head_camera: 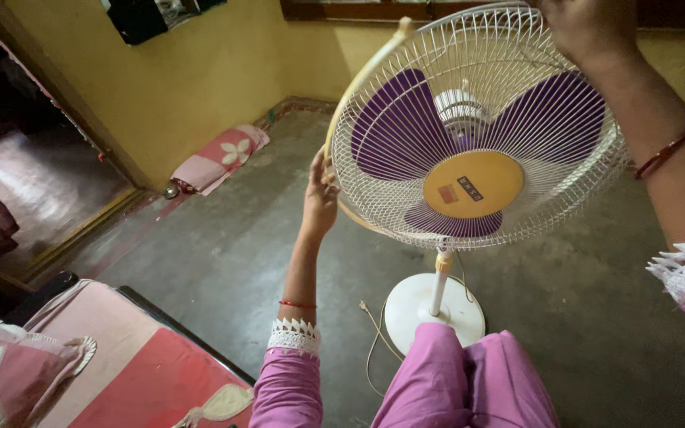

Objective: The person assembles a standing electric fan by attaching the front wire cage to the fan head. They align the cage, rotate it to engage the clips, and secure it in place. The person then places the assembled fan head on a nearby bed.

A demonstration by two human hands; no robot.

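A pedestal fan stands in front of me, with a white wire grille (406, 198), purple blades (394, 127) and a round yellow centre cap (473, 184). Its white pole rises from a round white base (414, 305) on the floor. My left hand (320, 198) grips the grille's left rim. At the top of the grille, my right hand (588, 28) holds the upper edge; its fingers are partly cut off by the frame. The front grille looks tilted away from a yellowish rear rim (358, 83). My knees in pink cloth (469, 380) are just behind the base.
A pale power cord (374, 337) trails on the grey floor beside the base. A bed with a pink and red cover (144, 364) lies at lower left. A folded pink mat (220, 158) rests against the yellow wall. An open doorway (33, 182) is at left.
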